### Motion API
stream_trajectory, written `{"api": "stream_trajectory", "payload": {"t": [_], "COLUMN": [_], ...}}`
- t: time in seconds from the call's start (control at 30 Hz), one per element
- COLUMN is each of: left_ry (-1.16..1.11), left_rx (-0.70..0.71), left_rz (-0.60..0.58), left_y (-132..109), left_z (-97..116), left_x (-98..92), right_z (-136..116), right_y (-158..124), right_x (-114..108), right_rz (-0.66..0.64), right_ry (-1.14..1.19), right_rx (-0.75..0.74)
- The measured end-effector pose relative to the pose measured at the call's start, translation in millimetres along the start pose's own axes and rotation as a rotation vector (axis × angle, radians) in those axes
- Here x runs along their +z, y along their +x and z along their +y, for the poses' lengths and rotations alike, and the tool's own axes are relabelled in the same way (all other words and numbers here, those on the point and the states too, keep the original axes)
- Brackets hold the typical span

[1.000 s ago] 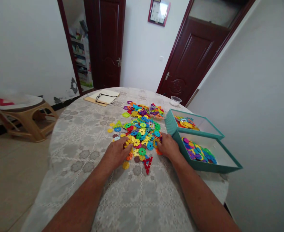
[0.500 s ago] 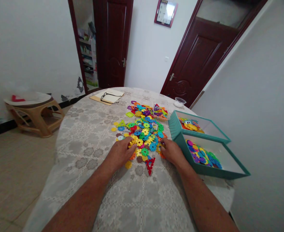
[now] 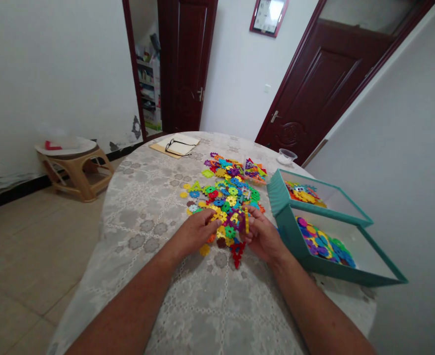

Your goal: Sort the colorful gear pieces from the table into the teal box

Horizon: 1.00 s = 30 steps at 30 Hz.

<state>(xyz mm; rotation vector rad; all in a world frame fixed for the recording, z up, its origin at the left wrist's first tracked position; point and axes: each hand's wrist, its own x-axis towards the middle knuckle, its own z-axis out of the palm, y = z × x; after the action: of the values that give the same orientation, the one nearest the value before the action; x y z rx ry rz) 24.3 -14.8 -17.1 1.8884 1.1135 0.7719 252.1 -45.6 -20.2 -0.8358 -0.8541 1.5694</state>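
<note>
A heap of colourful plastic snowflake discs and notched pieces [image 3: 231,200] lies on the table. My right hand [image 3: 262,235] is raised a little over its near right side, closed on a yellow plastic piece [image 3: 246,220] seen edge-on. A purple piece [image 3: 235,217] shows just left of it; whether the two are joined I cannot tell. My left hand [image 3: 197,230] is at the heap's near left edge, thumb and fingers drawn together beside yellow discs [image 3: 219,215]. What its fingers hold, if anything, is hidden. A red triangular piece [image 3: 237,253] lies between the hands, nearest me.
A teal box [image 3: 336,271] with two compartments of plastic pieces stands at the right. Behind the heap is a clear tray of pieces [image 3: 255,172]. Glasses [image 3: 176,146] rest on an open notebook [image 3: 162,148] at the far left; a clear bowl [image 3: 287,157] sits far right.
My right hand has lifted from the heap's right edge and moved inward, now showing the yellow piece in its fingers. My left hand stays at the heap. The whole view has shifted slightly.
</note>
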Motion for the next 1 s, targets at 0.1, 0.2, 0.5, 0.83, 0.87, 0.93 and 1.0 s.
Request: {"api": "stream_trajectory", "payload": {"t": [0.1,0.2,0.5,0.83,0.87,0.93,1.0], "left_ry": [-0.073,-0.109,-0.223,-0.083,-0.085,-0.102,-0.130], "left_rx": [0.005,-0.016,-0.045,-0.067,-0.076,-0.081,-0.085], "left_rz": [-0.046,-0.049,-0.112,-0.061,-0.062,-0.073,-0.082], "left_y": [-1.0,-1.7,-3.4,-0.5,-0.3,0.0,0.6], "left_z": [1.5,2.6,2.6,2.9,3.2,3.7,3.6], "left_x": [0.5,0.3,0.8,2.3,2.1,0.9,-1.4], "right_z": [8.0,11.5,17.1,23.3,23.7,23.0,18.0], "right_y": [2.6,4.7,5.9,4.0,3.5,3.3,3.8], "right_x": [-1.3,-1.3,4.7,8.6,9.4,11.1,12.1], "right_rz": [0.002,0.039,0.173,0.168,0.148,0.111,0.096], "right_ry": [0.024,0.018,-0.046,-0.274,-0.316,-0.406,-0.485], "right_rx": [0.043,0.056,0.002,-0.044,-0.044,-0.051,-0.077]}}
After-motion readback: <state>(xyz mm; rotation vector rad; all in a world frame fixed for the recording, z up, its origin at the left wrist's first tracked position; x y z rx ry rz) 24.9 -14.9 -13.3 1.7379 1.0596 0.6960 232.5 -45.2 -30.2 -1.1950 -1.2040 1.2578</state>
